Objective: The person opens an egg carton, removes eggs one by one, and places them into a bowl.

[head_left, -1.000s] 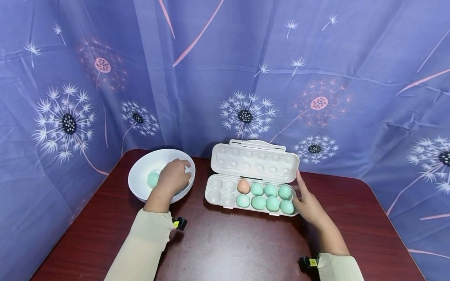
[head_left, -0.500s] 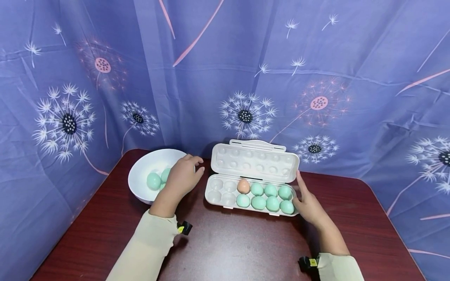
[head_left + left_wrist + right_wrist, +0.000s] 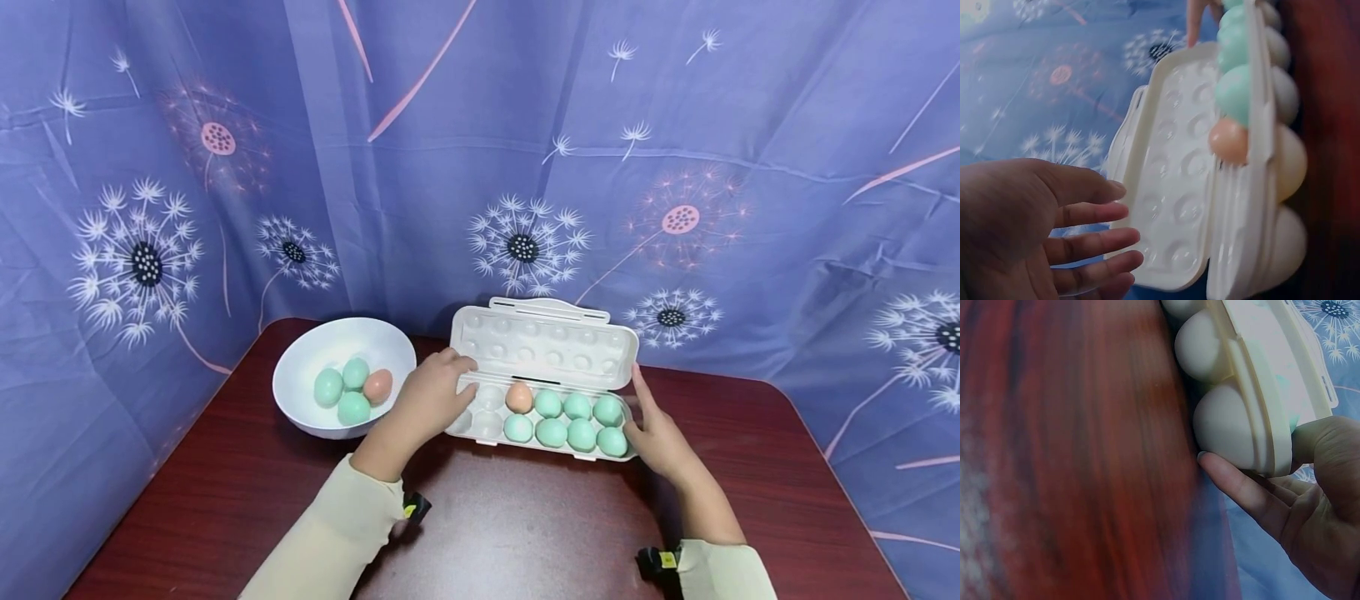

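Your left grip (image 3: 435, 395), released and empty at the open egg carton (image 3: 551, 337) on the counter (image 3: 525, 525), could jolt the seated eggs (image 3: 552, 433) by sweeping low, since your right grip (image 3: 662, 439) merely touches the right end, unclosed.

Head view bright, soft glare on tabletop (image 3: 517, 521); wrist views dimmer, softly blurred.

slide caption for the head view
Left hand and right hand at opposite ends of an open, part-filled egg carton beside a white bowl holding four eggs.
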A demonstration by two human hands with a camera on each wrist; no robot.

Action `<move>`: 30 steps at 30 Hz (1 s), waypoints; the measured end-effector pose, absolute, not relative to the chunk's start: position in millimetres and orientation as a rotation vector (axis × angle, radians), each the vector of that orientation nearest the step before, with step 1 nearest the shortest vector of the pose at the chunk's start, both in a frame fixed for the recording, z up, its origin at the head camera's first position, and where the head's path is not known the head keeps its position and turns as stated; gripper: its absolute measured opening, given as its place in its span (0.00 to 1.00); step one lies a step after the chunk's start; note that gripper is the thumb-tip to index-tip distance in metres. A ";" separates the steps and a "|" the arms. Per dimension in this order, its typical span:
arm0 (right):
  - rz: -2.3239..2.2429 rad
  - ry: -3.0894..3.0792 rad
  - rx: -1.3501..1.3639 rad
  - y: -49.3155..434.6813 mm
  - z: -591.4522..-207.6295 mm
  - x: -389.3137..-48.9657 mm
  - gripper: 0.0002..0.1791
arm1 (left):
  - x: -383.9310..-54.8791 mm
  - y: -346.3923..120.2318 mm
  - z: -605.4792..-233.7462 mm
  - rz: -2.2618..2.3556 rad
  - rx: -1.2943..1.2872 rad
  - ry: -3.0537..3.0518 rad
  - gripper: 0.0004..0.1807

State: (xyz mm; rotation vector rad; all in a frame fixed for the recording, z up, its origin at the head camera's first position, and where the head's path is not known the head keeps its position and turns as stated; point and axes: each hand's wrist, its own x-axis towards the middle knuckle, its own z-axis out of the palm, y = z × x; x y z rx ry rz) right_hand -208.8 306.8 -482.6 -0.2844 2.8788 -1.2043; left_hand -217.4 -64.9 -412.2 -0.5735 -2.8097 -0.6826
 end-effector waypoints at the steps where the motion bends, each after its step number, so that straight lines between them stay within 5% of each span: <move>1: -1.204 2.881 -0.285 306.7 -482.6 -208.8 0.54 | -216.5 -61.5 -413.6 -0.674 -0.596 -2.807 0.17; 30: -1.229 2.872 -0.304 306.9 -482.9 -209.4 0.53 | -196.7 -10.3 -455.6 -0.462 -0.958 -2.801 0.21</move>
